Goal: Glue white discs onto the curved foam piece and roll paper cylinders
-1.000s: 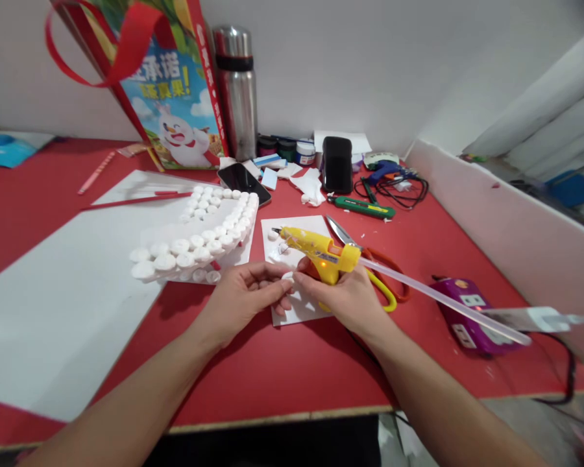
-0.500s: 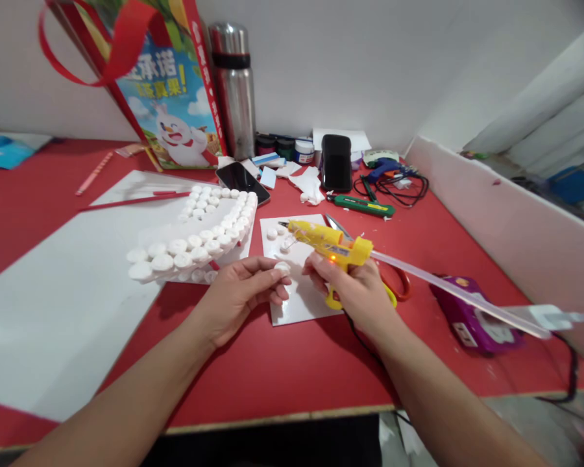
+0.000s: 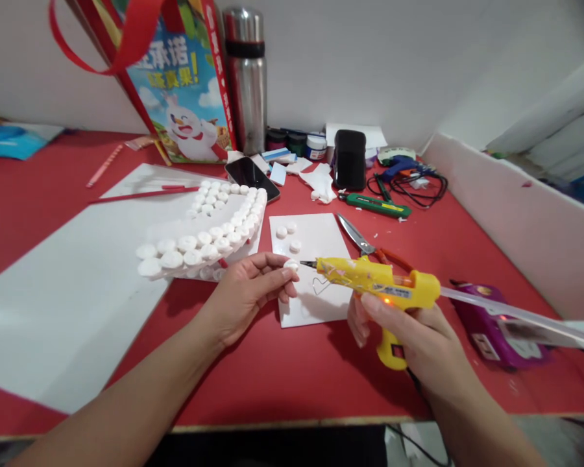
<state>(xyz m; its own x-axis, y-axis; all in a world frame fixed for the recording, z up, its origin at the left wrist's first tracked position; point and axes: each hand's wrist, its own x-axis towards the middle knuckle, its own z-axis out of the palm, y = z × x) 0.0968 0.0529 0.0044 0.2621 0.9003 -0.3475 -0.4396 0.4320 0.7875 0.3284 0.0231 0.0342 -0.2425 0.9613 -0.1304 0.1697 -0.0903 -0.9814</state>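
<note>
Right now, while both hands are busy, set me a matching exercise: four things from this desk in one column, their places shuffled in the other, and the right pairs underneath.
Things:
1. Glue gun
2. Small white disc
3. Steel flask
4. Scissors

Places:
A. Standing upright beside the printed bag
B. Pinched in the left hand
C. Lying on the red tabletop
D. Gripped in the right hand

Right pairs: 1-D, 2-B, 3-A, 4-C

Glue stick (image 3: pixel 516 314) apparently past right edge
</note>
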